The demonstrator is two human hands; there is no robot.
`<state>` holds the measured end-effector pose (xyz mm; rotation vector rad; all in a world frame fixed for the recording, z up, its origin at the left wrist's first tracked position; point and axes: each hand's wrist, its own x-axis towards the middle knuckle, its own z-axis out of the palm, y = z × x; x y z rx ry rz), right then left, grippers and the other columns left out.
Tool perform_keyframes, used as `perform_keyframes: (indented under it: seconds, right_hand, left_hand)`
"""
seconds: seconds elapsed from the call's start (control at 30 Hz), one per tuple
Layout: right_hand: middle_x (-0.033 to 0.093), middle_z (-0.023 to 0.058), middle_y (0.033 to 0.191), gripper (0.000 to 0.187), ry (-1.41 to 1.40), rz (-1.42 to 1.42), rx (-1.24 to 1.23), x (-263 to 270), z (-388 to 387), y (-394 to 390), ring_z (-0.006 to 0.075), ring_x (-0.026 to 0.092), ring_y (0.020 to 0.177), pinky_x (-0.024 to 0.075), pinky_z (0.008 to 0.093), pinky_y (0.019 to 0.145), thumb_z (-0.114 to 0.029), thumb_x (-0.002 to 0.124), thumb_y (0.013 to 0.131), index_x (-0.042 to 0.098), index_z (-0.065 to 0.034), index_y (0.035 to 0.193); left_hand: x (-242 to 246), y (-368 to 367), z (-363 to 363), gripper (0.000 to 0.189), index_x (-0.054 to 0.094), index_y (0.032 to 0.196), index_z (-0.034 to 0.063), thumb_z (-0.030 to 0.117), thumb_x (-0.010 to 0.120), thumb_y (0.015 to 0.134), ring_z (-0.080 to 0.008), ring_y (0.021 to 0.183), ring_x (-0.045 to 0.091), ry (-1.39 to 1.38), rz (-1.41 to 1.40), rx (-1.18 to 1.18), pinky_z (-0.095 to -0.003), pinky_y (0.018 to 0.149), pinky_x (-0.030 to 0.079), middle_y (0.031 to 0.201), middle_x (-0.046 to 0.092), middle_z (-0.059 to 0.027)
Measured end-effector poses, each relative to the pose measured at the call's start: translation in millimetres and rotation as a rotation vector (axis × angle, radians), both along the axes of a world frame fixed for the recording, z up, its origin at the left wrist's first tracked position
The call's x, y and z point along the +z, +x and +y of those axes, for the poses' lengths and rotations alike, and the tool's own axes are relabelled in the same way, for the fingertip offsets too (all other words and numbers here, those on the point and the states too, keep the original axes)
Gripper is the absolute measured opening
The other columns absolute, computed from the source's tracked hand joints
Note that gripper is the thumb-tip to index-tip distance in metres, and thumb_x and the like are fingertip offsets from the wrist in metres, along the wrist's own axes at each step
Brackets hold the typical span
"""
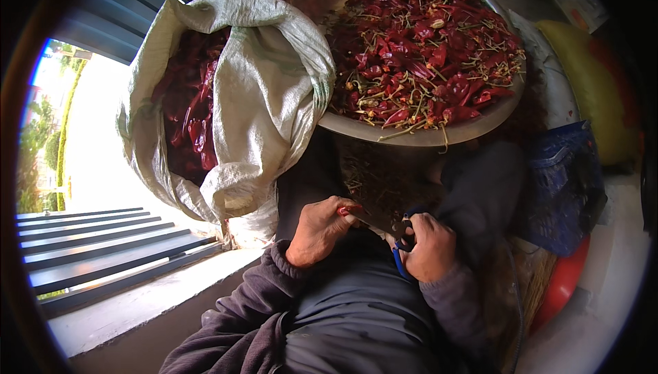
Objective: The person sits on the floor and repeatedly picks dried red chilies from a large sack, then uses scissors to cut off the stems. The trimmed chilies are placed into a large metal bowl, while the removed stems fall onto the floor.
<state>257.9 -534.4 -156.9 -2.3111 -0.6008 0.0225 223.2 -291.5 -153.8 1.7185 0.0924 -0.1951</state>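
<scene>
My left hand point(320, 227) pinches a dried red chili pepper point(345, 210), of which only a small end shows between thumb and fingers. In my right hand point(431, 248) is a pair of scissors point(380, 224) with blue-edged handles. Its blades point left and reach the chili at my left fingertips. Both hands are close together above my lap. Beyond them, a wide metal basin point(396, 136) holds a heap of cut red chilies point(411, 60) mixed with pale stems. To its left, a white woven sack point(262, 86) with a rolled rim contains whole dried red chilies point(198, 127).
A slatted metal railing point(108, 250) and a pale ledge point(169, 281) run along the left. On the right are a blue plastic basket point(563, 189), a yellow-green sack point(586, 86) and a red plastic object point(563, 284). Stem scraps lie on the floor point(383, 173) below the basin.
</scene>
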Motion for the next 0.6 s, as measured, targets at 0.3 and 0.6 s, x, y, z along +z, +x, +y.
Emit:
perform_keyframes:
  seconds: [0.3,0.6]
  right_hand:
    - [0.062,0.008,0.077,0.031,-0.117,-0.087,-0.058,-1.9,0.4,3.8,0.0309,0.064,0.064,0.0517,0.0429,0.054,-0.013,0.079,0.066,0.06,-0.0095,0.091]
    - [0.061,0.0073,0.078,0.025,-0.217,-0.172,-0.073,5.4,-4.1,10.9,0.0296,0.064,0.063,0.0515,0.0419,0.054,-0.015,0.079,0.072,0.06,-0.0113,0.088]
  left_hand:
    - [7.7,7.7,8.9,0.014,0.069,0.107,-0.0001,0.01,0.067,0.096,-0.0253,0.072,0.068,0.247,-0.139,0.074,-0.0322,0.067,0.053,0.084,0.069,-0.0132]
    - [3.1,12.0,4.8,0.012,0.068,0.101,0.0011,0.006,0.072,0.09,-0.0297,0.074,0.068,0.358,-0.187,0.1,-0.0344,0.067,0.053,0.084,0.068,-0.0144]
